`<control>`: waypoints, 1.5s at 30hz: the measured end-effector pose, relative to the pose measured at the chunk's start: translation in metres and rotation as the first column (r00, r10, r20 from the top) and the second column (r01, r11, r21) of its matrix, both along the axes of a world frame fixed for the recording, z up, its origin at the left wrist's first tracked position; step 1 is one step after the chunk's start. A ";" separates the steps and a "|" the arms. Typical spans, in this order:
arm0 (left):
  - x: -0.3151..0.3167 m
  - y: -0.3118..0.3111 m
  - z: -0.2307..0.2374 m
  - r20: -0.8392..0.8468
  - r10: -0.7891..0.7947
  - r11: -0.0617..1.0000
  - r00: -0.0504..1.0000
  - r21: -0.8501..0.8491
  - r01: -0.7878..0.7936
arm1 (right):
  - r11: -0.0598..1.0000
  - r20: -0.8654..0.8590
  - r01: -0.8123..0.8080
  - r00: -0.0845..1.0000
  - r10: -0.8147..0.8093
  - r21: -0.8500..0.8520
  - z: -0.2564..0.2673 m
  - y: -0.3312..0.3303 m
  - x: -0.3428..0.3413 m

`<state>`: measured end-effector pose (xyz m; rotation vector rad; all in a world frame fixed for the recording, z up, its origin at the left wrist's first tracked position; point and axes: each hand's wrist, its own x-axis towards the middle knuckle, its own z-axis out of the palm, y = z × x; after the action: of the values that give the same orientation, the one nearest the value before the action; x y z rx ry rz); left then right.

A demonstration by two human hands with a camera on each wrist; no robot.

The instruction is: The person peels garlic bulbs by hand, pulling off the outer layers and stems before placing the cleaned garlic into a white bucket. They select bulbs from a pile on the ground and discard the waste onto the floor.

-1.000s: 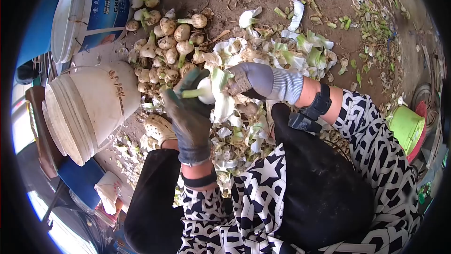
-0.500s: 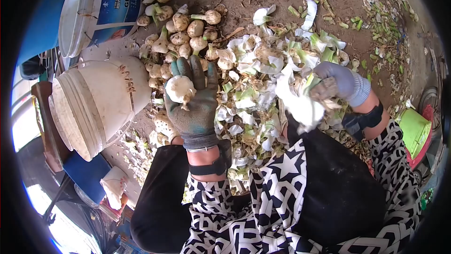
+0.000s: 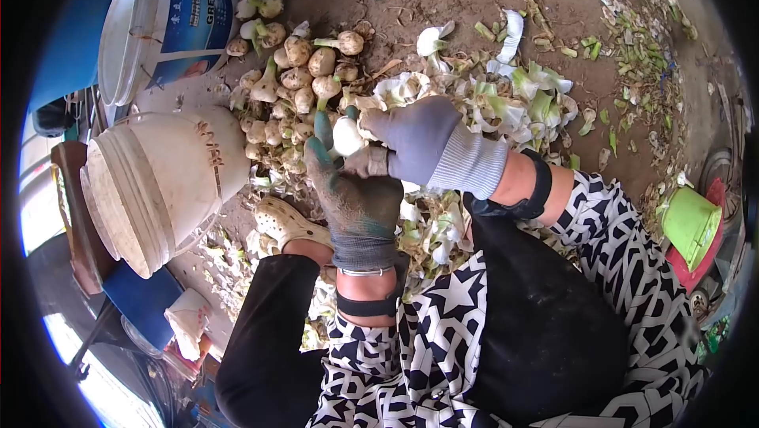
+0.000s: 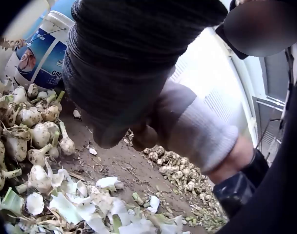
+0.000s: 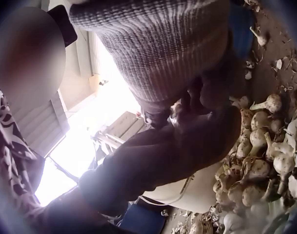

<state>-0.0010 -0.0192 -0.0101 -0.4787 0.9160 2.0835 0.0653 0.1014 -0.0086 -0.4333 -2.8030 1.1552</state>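
Note:
A peeled white garlic bulb [image 3: 348,137] sits between my two gloved hands in the head view. My left hand [image 3: 360,206], in a dirty grey-green glove, holds it from below with thumb and fingers bent around it. From the right, my right hand [image 3: 423,139] in a pale grey-lilac glove grips the bulb's near side with curled fingers and thumb. Just beyond the hands lies a heap of unpeeled garlic bulbs [image 3: 296,80] with cut stems. In both wrist views the gloves hide most of the held bulb.
Garlic peelings [image 3: 514,107] spread over the dirt floor right of the heap. On the left stand a white bucket [image 3: 170,159] and a blue-labelled bucket [image 3: 194,24]. A green basin [image 3: 692,226] is at far right. A clog-shod foot [image 3: 288,222] rests near the left hand.
My right hand carried peelings off to the right, then came back to my left hand. The left palm, flat under a bulb half a second ago, has turned and its fingers have bent around it.

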 end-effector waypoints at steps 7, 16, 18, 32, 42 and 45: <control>0.003 -0.001 0.002 0.156 0.029 0.999 0.987 0.018 -0.033 | 0.995 -0.251 0.006 0.967 -0.031 -0.099 -0.031 -0.001 0.009; -0.011 -0.011 0.000 0.239 0.016 0.998 0.971 0.050 -0.029 | 0.882 -0.108 0.338 0.941 -0.321 0.328 -0.050 0.072 0.050; -0.007 -0.008 -0.001 0.262 0.073 0.997 0.962 0.015 -0.080 | 0.971 0.331 0.133 0.923 -0.194 0.199 -0.021 0.051 0.047; 0.005 -0.005 -0.004 0.295 0.017 0.998 0.955 0.054 -0.034 | 0.991 -0.237 0.123 0.965 -0.108 0.051 -0.025 0.021 0.009; -0.009 -0.020 0.001 0.262 -0.041 0.989 0.964 0.146 0.002 | 0.880 0.087 0.385 0.902 -0.423 0.279 -0.024 0.066 0.041; -0.059 -0.038 0.018 0.230 0.066 0.943 0.971 0.304 -0.136 | 0.771 0.071 0.127 0.973 -0.218 0.624 -0.067 0.084 0.062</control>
<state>-0.0597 -0.0575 0.0074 -0.5762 0.4247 2.1691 0.1271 0.1855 -0.0753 -0.6990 -2.9493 0.1294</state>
